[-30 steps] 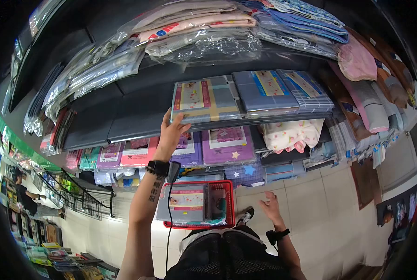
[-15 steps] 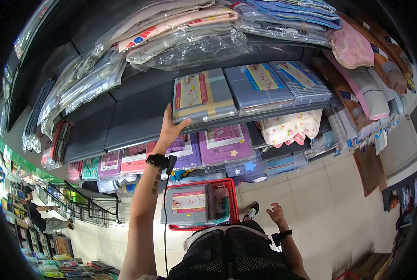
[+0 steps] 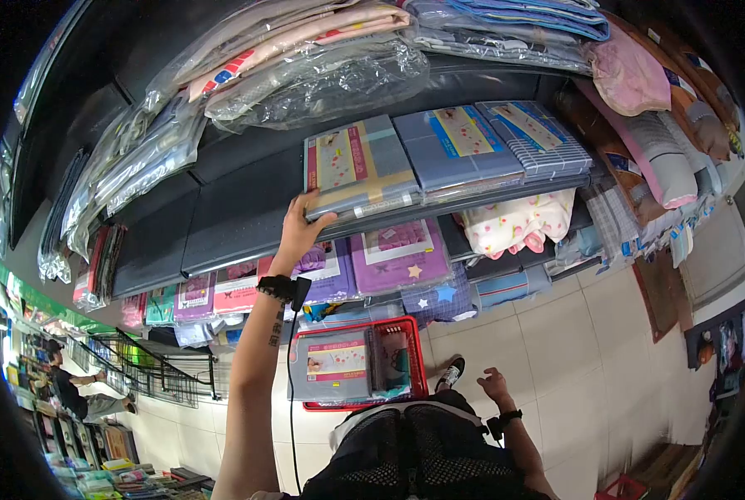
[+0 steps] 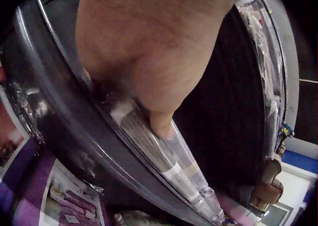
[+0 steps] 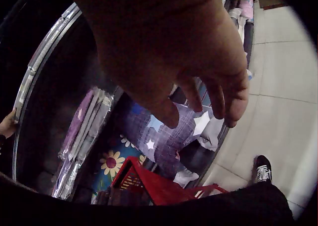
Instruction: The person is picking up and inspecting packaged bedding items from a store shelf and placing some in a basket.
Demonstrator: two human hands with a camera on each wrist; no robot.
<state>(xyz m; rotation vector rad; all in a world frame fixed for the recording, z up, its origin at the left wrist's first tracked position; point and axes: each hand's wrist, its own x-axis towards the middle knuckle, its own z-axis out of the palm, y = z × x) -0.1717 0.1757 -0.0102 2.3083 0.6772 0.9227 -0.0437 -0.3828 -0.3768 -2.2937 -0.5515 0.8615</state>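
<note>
the grey pack with yellow bands [image 3: 385,154] lay flat on the dark middle shelf [image 3: 243,200], above the middle of the frame, its label up and its front side near the shelf's edge. from where i stood, the handling of the packs looked partway along: this one was in place beside two blue packs [image 3: 460,158], while a grey pack with a pink label [image 3: 331,379] lay in the red basket [image 3: 421,375], lower centre. how many were left to handle, i couldn't tell.

the left hand [image 3: 300,237] wasn't clenched. it touched the banded pack at its near left corner, fingers at the left end and thumb spread apart along the front. the wrist view showed a fingertip against the wrapped side, with the other fingers hidden, so i couldn't judge how hard they pressed.

the right hand [image 3: 494,383] hung low, right of the basket, fingers loosely bent and grasping nothing.

further out, purple packs [image 3: 399,262] lay on the shelf below, and folded goods in clear wrap [image 3: 322,87] were heaped across the top. at the far left, another person [image 3: 77,392] stood by a black wire rack [image 3: 160,375].
</note>
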